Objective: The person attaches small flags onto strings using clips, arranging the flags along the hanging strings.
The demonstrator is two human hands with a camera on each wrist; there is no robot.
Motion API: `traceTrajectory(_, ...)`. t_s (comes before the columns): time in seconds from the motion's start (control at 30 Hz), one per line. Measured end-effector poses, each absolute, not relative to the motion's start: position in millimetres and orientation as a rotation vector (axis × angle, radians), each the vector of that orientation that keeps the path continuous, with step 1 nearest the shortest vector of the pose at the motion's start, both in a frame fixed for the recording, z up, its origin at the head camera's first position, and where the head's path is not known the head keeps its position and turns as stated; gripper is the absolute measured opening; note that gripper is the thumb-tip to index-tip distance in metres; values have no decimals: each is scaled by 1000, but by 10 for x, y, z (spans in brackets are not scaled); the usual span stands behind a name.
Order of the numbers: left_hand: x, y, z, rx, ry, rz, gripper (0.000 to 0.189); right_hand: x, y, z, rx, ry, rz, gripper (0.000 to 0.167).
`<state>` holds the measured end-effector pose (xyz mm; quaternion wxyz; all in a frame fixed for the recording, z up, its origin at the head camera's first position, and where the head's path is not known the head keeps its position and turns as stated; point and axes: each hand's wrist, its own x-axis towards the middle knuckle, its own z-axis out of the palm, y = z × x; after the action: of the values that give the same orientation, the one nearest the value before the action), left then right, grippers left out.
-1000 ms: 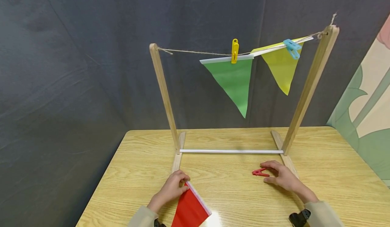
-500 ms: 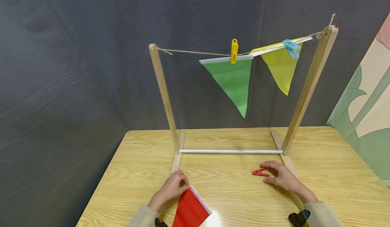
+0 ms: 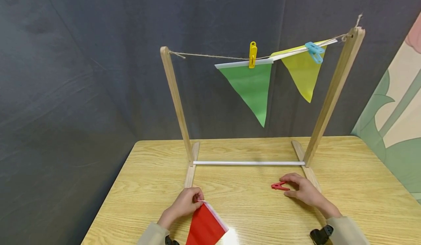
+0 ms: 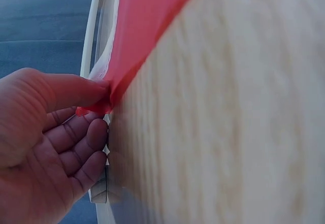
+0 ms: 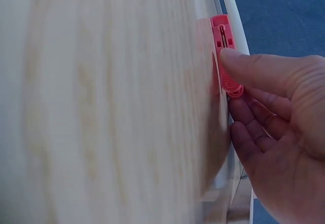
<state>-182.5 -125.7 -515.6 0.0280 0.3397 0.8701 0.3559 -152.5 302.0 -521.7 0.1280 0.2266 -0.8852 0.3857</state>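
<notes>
My left hand [image 3: 186, 203] pinches the corner of a red triangular pennant [image 3: 207, 226] with a white top edge, low over the table. In the left wrist view the thumb presses the red cloth [image 4: 147, 21] while the other fingers curl loosely behind it. At the right, my right hand [image 3: 304, 191] has its thumb and forefinger around the handles of a red clothespin [image 3: 279, 186]. The right wrist view shows the thumb against that clothespin [image 5: 221, 31], close to the tabletop. A green pennant [image 3: 251, 87] and a yellow pennant [image 3: 306, 69] hang from a string.
The string [image 3: 210, 56] runs between two wooden posts [image 3: 177, 102], joined by a white rod [image 3: 250, 163]. A yellow clothespin [image 3: 253, 55] holds the green pennant, a blue clothespin [image 3: 314, 52] the yellow one. A dark curtain [image 3: 82, 73] hangs behind the wooden table [image 3: 250, 150].
My left hand has shifted slightly, and the red pennant's pinched corner now sits a little lower and more bent in its fingers. The right hand and red clothespin stay nearly still.
</notes>
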Motion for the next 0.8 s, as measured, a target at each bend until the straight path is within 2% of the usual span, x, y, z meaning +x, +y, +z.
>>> traceTrajectory(0.27, -1831, -1254, -5164, 1001, 2664, 1082, 11, -1520, 3000, -5203, 628, -2611, 994, 34)
traceTrajectory(0.8, -1826, -1263, -5173, 1069, 2706, 1037, 19, -1513, 2971, -5176, 598, -2634, 912, 32)
